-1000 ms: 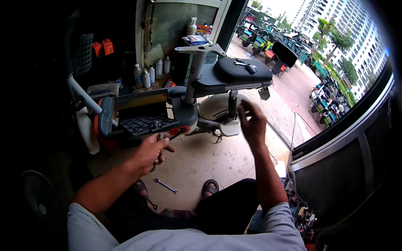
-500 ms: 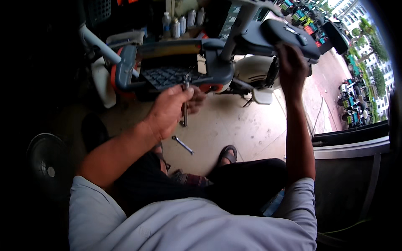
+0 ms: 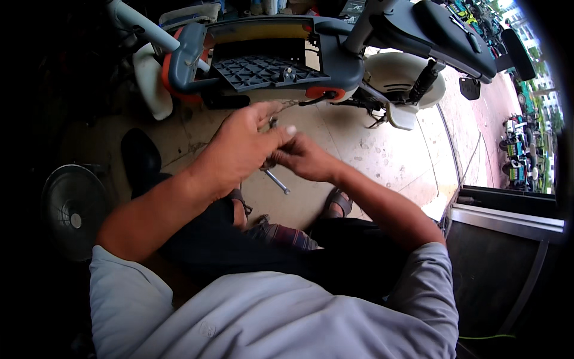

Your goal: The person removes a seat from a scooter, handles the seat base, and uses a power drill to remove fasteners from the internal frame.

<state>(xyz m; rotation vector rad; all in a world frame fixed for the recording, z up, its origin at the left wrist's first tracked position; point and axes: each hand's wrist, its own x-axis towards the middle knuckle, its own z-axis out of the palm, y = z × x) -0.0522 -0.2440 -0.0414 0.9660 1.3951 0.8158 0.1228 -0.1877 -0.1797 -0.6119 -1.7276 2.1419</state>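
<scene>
Right hand [image 3: 308, 158] lowered from before scooter seat [image 3: 439, 33] to left hand [image 3: 242, 143]'s metal tool [image 3: 273, 122]; floor wrench [image 3: 277, 182] now partly hidden.

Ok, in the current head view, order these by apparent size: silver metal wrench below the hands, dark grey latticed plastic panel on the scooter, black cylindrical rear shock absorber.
1. Latticed panel, clearly largest
2. Shock absorber
3. Wrench, going by the part that shows

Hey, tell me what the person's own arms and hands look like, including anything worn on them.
The left hand and right hand have no gloves, and no watch shows. The forearms are bare, below the short, light grey sleeves of a matching shirt.
</scene>
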